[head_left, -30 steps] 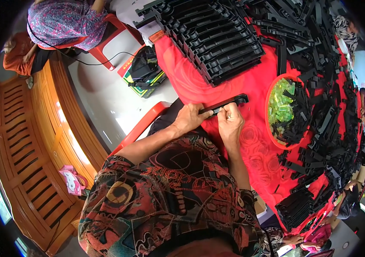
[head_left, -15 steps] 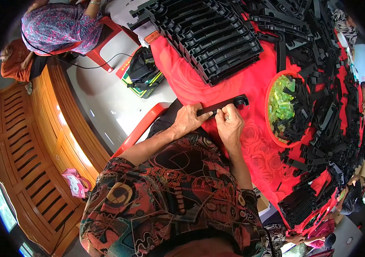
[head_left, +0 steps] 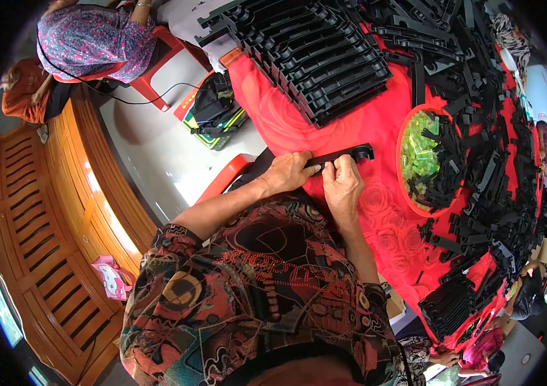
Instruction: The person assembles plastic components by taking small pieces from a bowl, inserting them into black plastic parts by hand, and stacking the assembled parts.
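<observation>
A long black plastic part (head_left: 344, 154) with a curved, hook-like end lies at a slant over the near edge of the red tablecloth. My left hand (head_left: 288, 172) is closed around its left end and covers it. At its middle, my right hand (head_left: 343, 185) presses with thumb and bent fingers pinched together. Whether a smaller piece sits between those fingertips is hidden. Right of my hands stands an orange-rimmed bowl (head_left: 404, 186) holding yellow-green clear pieces (head_left: 420, 151) and small black pieces (head_left: 442, 177).
A neat stack of black plastic parts (head_left: 312, 64) stands ahead on the red tablecloth (head_left: 386, 222). Loose black parts (head_left: 485, 186) heap up at the right. A red chair (head_left: 225, 177) and a wooden bench (head_left: 42, 238) are at the left. Other people sit around.
My left hand has shifted slightly right along the black part and now covers its left end, which showed before. My right hand has barely moved.
</observation>
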Available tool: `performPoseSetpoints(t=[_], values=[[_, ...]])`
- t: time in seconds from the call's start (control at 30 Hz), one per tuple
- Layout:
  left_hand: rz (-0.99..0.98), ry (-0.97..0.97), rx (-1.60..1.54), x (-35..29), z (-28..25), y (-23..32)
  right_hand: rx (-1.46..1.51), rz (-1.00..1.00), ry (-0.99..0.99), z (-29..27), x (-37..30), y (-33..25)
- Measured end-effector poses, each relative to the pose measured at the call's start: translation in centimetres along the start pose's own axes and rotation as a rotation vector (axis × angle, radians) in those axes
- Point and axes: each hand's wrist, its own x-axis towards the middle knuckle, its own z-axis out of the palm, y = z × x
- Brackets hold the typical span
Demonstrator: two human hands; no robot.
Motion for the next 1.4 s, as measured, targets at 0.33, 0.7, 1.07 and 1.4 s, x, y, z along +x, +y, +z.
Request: performPoseSetpoints(t=[0.33, 0.7, 1.07, 1.4], values=[[-0.082, 0.092, -0.44, -0.3, 2.2, -0.9, -0.14, -0.088, 0.014, -0.4, -0.2, -1.4], [-0.101, 0.176, -0.273, -0.6, 1.9, 0.2, -0.244, -0.146, -0.012, -0.7, 0.2, -1.9], [-0.089, 0.194, -0.237, -0.5, 2.4, -0.5, -0.237, -0.111, -0.061, -0.5, 1.0, -1.8], [-0.028, 0.109, -0.331, -0.6, 2.2, -0.6, -0.1, 0.03, -0.06, -0.8, 0.9, -1.1]])
